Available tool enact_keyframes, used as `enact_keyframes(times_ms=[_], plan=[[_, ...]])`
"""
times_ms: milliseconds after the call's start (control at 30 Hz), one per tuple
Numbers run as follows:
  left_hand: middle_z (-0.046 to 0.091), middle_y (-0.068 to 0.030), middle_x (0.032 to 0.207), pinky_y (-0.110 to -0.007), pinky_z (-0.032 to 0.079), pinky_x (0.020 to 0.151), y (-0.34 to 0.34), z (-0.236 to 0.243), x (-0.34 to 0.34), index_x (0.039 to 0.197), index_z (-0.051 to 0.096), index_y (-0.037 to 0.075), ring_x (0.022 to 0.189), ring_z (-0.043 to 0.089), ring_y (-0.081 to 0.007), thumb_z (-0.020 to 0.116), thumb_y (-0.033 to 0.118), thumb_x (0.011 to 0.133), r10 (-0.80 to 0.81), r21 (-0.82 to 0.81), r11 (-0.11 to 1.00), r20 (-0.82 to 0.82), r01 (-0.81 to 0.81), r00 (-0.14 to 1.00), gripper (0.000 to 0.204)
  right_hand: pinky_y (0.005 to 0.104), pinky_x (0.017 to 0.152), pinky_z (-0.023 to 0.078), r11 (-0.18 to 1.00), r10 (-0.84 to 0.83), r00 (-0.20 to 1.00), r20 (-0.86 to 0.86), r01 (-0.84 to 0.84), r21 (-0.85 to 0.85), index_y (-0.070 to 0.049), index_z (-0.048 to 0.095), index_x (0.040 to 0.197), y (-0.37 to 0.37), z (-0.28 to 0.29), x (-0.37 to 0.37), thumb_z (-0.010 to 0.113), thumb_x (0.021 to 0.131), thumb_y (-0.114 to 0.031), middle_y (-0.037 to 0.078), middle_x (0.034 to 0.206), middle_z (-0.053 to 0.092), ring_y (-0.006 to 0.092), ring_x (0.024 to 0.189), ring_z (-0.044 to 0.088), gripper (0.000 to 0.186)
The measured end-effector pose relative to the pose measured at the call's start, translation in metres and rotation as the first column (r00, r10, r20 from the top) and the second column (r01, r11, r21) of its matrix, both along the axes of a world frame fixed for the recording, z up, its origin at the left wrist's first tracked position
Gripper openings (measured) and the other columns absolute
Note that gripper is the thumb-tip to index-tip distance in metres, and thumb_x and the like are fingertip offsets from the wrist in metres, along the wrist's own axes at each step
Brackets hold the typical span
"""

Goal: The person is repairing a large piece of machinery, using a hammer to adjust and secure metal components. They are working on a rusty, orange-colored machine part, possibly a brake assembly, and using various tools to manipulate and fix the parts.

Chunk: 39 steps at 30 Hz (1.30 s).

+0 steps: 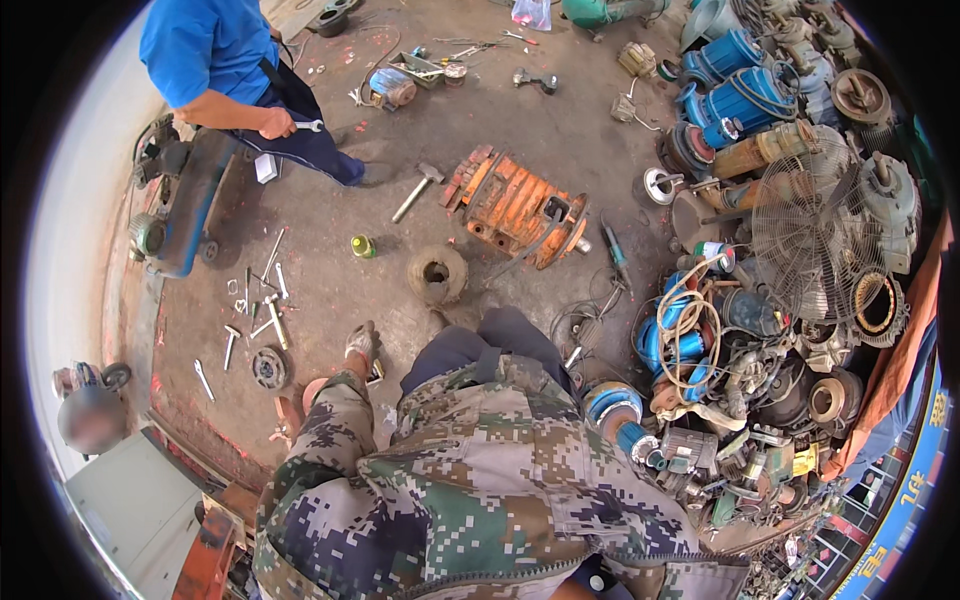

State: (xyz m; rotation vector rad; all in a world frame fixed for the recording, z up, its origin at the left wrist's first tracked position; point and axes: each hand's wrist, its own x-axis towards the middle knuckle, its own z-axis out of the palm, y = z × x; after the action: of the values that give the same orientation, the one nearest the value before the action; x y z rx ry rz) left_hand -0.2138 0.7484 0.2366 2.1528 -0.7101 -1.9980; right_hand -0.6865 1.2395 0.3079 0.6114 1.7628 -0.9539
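Note:
My left arm in a camouflage sleeve reaches forward, and my left hand (pixel 361 342) seems to be in a greyish glove, low over the floor. Its fingers are too small to make out, as is any object in them. My right hand is not in view. Nearest to the left hand are a dark round flange (pixel 270 368) and a hammer (pixel 276 324). Ahead of my knees stands a brown ring-shaped part (pixel 437 275) with a hole in its middle. Beyond it lies a rusty orange electric motor (pixel 520 208), with a sledgehammer (pixel 417 192) beside it.
At the far left, a person in blue (pixel 205 60) holds a wrench (pixel 310 126). Several hand tools lie on the left floor, near a yellow-green bottle (pixel 363 246). An angle grinder (pixel 615 252) with its cord lies right of the motor. Piled motors (pixel 740 95) and a fan guard (pixel 815 225) line the right.

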Motion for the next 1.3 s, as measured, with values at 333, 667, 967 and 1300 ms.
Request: enact_keyframes(times_ms=[333,667,967,1300], plan=[[0.073,-0.0112,0.121,-0.037,0.053,0.091,-0.037,0.140,-0.198,0.138,0.063,0.001,0.108,0.068,-0.0212,0.065,0.043,0.101,-0.232,-0.486,0.864,-0.154,0.131,0.960,0.056,0.0403,0.081,0.055,0.998,0.061,0.996,-0.068,-0.061,0.003,-0.004,0.063,0.132,-0.046,-0.067,-0.090,0.069,0.099,-0.038,0.014,0.121,0.071,0.0308,0.095,0.069,0.048],[0.072,-0.0226,0.125,-0.045,0.053,0.097,0.001,0.256,-0.339,0.131,0.067,0.002,0.115,0.069,-0.0381,0.061,0.043,0.102,-0.588,-0.742,0.553,-0.024,0.380,0.808,0.050,0.0331,0.088,0.056,0.297,0.529,0.803,-0.274,-0.478,-0.827,0.000,0.063,0.138,-0.392,0.185,-0.058,0.065,0.104,-0.047,0.010,0.116,0.074,0.0185,0.100,0.070,0.058],[0.068,-0.0202,0.128,-0.043,0.057,0.096,0.015,0.201,-0.308,0.133,0.064,0.005,0.114,0.068,-0.0402,0.057,0.011,0.099,-0.682,-0.807,0.198,0.294,0.557,0.669,0.035,0.0375,0.059,0.057,0.620,0.293,0.936,-0.195,-0.341,-0.707,-0.002,0.071,0.113,-0.414,0.145,0.006,0.068,0.104,-0.027,0.008,0.089,0.073,0.0213,0.068,0.069,0.026],[0.048,-0.0236,0.158,-0.042,0.036,0.122,0.025,0.246,-0.298,0.158,0.040,-0.001,0.144,0.048,-0.0380,0.045,0.008,0.099,-0.878,-0.904,-0.015,0.216,0.427,0.428,0.060,0.0427,0.095,0.056,0.705,-0.160,0.955,-0.251,-0.068,-0.706,-0.001,0.062,0.131,-0.436,0.092,-0.049,0.063,0.108,-0.034,0.010,0.118,0.069,0.0245,0.106,0.066,0.040]])
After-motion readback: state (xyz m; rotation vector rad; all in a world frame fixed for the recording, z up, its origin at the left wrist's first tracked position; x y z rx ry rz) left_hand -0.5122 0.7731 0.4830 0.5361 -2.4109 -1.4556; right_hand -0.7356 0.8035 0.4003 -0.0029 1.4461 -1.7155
